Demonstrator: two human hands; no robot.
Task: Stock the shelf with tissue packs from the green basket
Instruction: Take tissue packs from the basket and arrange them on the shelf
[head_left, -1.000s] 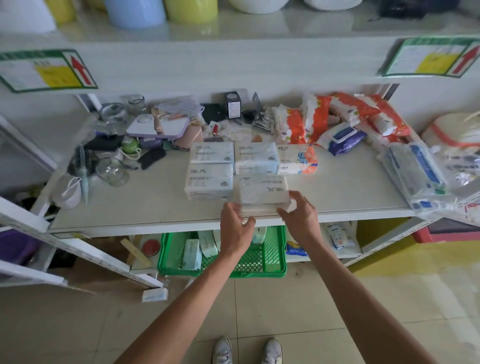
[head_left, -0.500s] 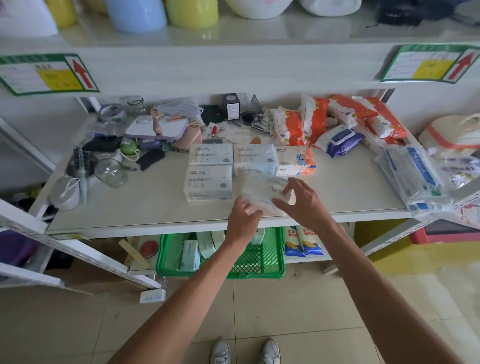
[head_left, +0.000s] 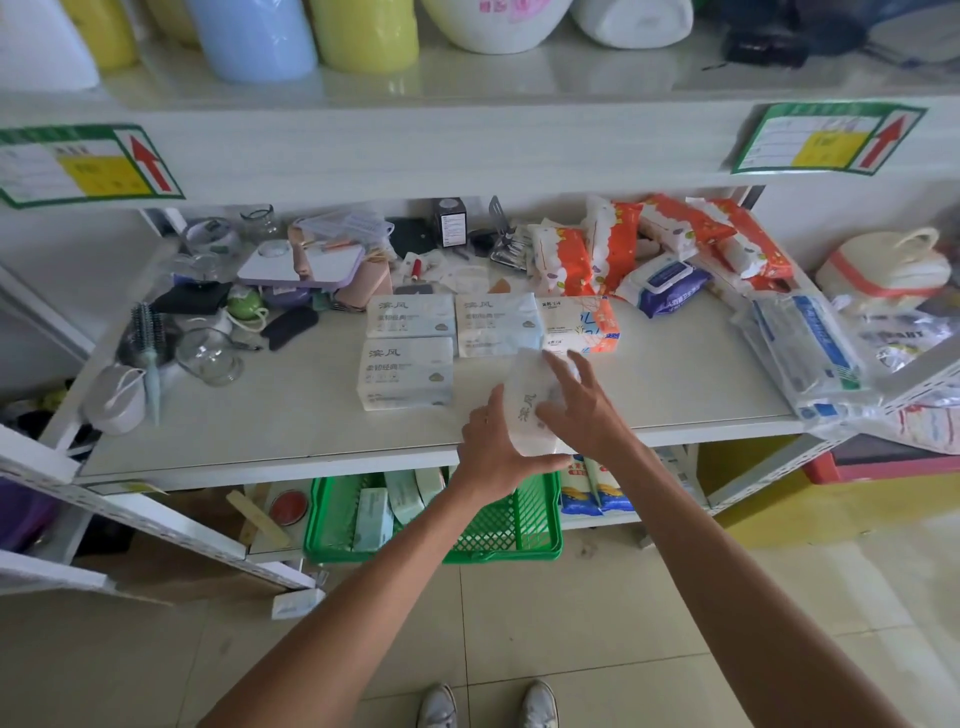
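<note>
Both hands, left hand (head_left: 491, 447) and right hand (head_left: 582, 408), grasp one tissue pack (head_left: 527, 402) mid-frame over the shelf (head_left: 270, 415); next, we judge, set it flat beside the row.

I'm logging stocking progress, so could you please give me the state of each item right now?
Held tissue pack: tilted, gripped by both hands.
Left hand: gripping its lower end.
Right hand: on top, fingers spread.
Shelved tissue packs: lying flat.
Green basket: still holds packs.
</note>
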